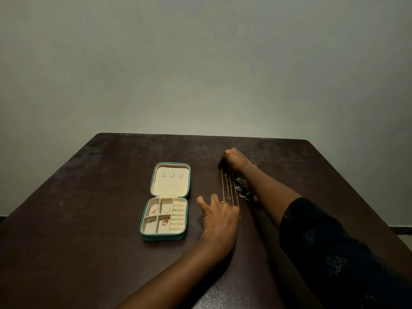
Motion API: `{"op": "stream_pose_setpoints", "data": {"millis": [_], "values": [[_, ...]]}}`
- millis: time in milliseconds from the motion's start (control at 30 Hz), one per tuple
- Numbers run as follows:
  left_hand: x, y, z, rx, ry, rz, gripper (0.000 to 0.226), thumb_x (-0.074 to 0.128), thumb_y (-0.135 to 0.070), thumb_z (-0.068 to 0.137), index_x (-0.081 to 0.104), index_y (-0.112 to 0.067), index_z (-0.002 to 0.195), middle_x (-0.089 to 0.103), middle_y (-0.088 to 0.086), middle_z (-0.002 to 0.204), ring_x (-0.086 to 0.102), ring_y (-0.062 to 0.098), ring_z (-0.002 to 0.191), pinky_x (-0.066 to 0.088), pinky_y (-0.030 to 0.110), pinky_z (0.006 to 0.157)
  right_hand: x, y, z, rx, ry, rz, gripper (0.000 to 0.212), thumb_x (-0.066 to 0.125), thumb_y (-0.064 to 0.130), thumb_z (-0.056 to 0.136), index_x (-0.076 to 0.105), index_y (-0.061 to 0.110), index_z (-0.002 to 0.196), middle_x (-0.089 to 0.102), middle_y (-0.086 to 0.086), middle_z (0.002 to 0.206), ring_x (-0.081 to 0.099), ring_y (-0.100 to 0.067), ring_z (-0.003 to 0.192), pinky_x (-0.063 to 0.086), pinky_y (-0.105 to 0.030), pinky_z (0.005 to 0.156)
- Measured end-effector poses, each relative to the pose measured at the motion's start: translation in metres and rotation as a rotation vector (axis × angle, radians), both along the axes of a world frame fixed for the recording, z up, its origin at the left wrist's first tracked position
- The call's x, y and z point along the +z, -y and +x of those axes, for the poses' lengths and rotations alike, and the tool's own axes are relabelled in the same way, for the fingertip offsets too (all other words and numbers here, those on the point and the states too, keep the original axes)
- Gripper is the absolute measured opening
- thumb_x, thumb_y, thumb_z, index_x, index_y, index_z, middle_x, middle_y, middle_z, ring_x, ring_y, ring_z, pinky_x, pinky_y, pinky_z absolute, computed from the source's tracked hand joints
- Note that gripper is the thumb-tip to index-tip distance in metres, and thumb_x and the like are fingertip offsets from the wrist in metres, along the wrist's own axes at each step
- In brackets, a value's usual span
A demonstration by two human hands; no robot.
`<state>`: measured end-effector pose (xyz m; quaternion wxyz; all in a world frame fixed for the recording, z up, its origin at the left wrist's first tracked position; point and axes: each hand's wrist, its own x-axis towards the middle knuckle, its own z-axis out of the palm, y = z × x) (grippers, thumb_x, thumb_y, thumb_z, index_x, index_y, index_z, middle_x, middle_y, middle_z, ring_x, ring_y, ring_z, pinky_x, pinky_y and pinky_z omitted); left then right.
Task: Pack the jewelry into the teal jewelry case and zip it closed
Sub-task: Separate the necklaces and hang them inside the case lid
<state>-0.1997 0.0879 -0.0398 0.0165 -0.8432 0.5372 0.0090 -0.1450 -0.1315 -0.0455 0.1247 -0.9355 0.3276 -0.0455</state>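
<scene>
The teal jewelry case (186, 210) lies open on the dark table, its cream lid flat behind the tray. Small gold pieces (165, 221) sit in the tray's left compartments; the ring rolls on its right side are bare. Several thin necklace chains (227, 186) lie in parallel lines to the right of the case. My right hand (235, 158) is curled knuckles-up over their far ends, fingertips down at the top of the leftmost gold chain (222, 184). My left hand (219, 216) rests at their near ends, thumb and forefinger spread, the other fingers touching the chains.
A cluster of dark and silver jewelry pieces (243, 188) lies beside the chains, partly under my right forearm. The table's (89, 219) far edge meets a plain wall.
</scene>
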Motion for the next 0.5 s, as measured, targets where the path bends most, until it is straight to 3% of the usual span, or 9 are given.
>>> {"op": "stream_pose_setpoints", "data": {"millis": [333,500], "values": [[-0.001,-0.002,0.014,0.051,-0.147,0.006,0.030,0.054,-0.031,0.093,0.059,-0.016,0.118,0.059,0.009,0.121,0.035,0.029,0.126,0.012,0.063,0.105,0.004,-0.007,-0.006,0.004,-0.053,0.006,0.030,0.060,0.017,0.089,0.063,-0.002,0.113,0.063,-0.022,0.113,0.062,-0.033,0.102,0.050,-0.038,0.088],[0.001,-0.006,0.023,0.074,-0.167,-0.109,0.023,0.051,-0.023,0.093,0.063,-0.024,0.114,0.062,0.004,0.115,0.038,0.026,0.121,0.019,0.057,0.101,0.006,-0.012,-0.012,0.039,-0.082,-0.011,0.029,0.052,0.009,0.092,0.061,-0.001,0.118,0.061,-0.024,0.118,0.060,-0.036,0.107,0.047,-0.038,0.090]]}}
